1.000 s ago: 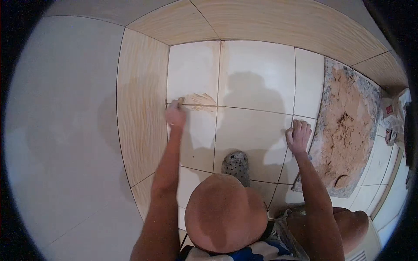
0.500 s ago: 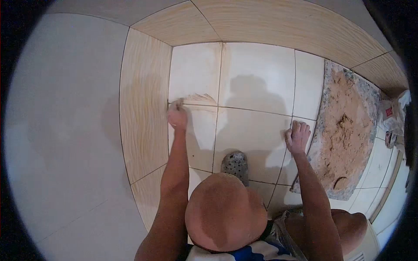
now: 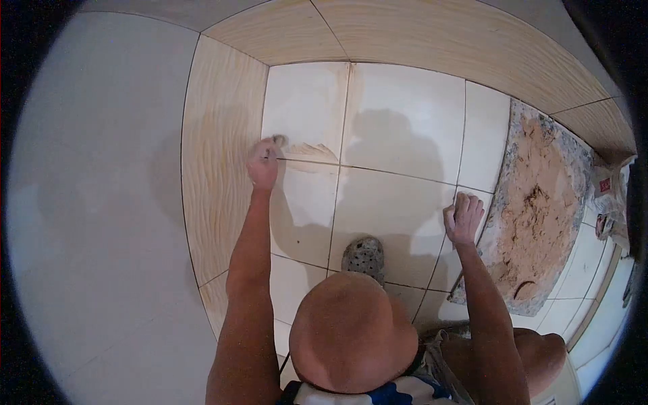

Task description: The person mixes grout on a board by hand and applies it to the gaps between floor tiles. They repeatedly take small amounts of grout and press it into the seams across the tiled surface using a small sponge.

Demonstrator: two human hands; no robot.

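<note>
My left hand (image 3: 263, 165) is closed at the tiled floor's left edge, beside the wood-patterned wall tile (image 3: 219, 155). A small, blurred greyish thing (image 3: 279, 141) shows at its fingertips; I cannot make out its kind. Just right of those fingers, a tan smear (image 3: 312, 150) lies along the joint between white floor tiles (image 3: 398, 202). My right hand (image 3: 464, 217) rests on the floor near another joint, fingers somewhat apart and with nothing visible in them.
On the right lies a stained sheet (image 3: 496, 246) bearing crumbly tan material (image 3: 533, 202). Farther right is a whitish bag (image 3: 611, 185) with a red mark. My grey clog (image 3: 364, 255) stands on the tiles in front of my knee (image 3: 347, 317). Wood-patterned tiles (image 3: 439, 34) line the far wall.
My left hand has shifted slightly left and up, toward the wall, and its fingertips have turned. My right hand stays on the floor in about the same place. The view has shifted slightly.
</note>
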